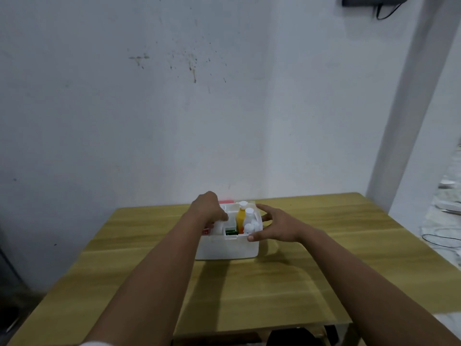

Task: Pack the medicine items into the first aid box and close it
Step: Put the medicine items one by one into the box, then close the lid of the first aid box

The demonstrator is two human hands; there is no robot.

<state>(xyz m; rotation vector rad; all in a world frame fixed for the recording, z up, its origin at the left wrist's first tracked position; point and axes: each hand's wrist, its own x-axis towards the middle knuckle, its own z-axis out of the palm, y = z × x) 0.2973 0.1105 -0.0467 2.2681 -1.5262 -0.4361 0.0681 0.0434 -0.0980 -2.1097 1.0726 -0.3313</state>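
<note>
**Technician A:** Report the layout, largest item first.

**Technician B:** The wooden worktop [249, 283] stands against a pale wall. The white first aid box [228, 248] sits on it, toward the far edge and about midway across. The box is open at the top. Its long axis appears to run left to right, with a long side facing the person.

**Technician A:** Contents?

**Technician B:** In the right compartment, an orange bottle [241, 218] and a white bottle [248, 216] stand upright with caps up. I judge this orientation lets them fit beneath a lid. Smaller white caps sit just in front of them. A green item [230, 231] lies low in the centre compartment. A red object [227, 202] shows behind the box; it cannot be identified.

**Technician A:** State of each grip?

**Technician B:** The left hand [208, 211] reaches over the left side of the box, fingers curled on a white part at the rim. Whether that part is a tray, a lid or an item cannot be told. The right hand [274, 224] is spread open against the right end of the box, thumb on the near corner, holding nothing. It probably braces the box against sliding.

**Technician A:** Progress?

**Technician B:** Packing looks nearly complete. Closing is not yet done.
</note>
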